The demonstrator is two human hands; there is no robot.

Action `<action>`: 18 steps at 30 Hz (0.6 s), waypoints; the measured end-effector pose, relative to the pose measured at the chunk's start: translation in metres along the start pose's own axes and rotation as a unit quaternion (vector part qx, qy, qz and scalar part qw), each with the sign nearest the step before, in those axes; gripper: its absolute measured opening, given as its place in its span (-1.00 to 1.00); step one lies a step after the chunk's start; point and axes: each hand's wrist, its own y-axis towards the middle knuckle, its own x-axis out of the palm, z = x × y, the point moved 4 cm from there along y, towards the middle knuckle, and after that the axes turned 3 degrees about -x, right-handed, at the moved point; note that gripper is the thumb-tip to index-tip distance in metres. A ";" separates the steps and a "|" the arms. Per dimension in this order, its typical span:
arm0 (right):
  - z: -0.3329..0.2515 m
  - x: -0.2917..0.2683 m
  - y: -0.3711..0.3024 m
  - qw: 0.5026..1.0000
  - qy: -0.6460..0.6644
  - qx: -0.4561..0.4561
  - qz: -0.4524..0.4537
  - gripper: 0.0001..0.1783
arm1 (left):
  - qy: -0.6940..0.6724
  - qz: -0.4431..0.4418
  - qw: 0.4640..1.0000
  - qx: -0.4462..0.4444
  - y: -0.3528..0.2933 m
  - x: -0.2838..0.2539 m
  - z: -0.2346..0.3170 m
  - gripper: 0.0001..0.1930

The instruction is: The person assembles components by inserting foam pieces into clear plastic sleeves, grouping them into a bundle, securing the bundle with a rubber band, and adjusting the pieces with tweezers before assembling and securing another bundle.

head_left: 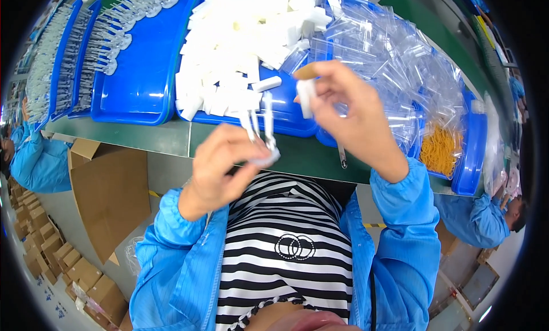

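Observation:
My left hand [213,166] is closed on the rounded base of a whitish plastic part with several thin upright prongs [269,122]. Between the thumb and fingers of my right hand [353,105] is a small white block-like piece [306,96], held a little higher and apart from the pronged part. Just beyond both hands, a heap of similar white pieces [237,45] fills a blue tray [291,126]. One loose white piece [267,83] lies near that tray's front.
At left, a blue tray [134,102] and narrower ones hold rows of pronged parts [111,36]. Clear plastic sleeves [377,51] pile up at right, beside yellow rubber bands [440,151]. A pen-like tool [342,156] lies on the green table [154,139]. Cardboard box [108,199] and co-workers [474,219] flank me.

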 end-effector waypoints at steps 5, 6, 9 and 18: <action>0.009 -0.005 -0.020 0.962 0.218 0.120 0.108 -0.66 | -0.093 -0.080 0.992 -0.031 -0.002 0.023 0.011 -0.72; 0.010 -0.002 -0.025 0.960 0.225 0.125 0.111 -0.66 | -0.093 -0.082 0.992 -0.030 -0.002 0.025 0.011 -0.72; 0.010 0.001 -0.035 0.961 0.227 0.109 0.111 -0.69 | -0.110 -0.110 0.986 -0.051 -0.001 0.030 0.009 -0.74; 0.017 0.003 -0.038 0.965 0.212 0.112 0.103 -0.81 | -0.081 -0.110 0.990 -0.042 0.002 0.036 0.012 -0.76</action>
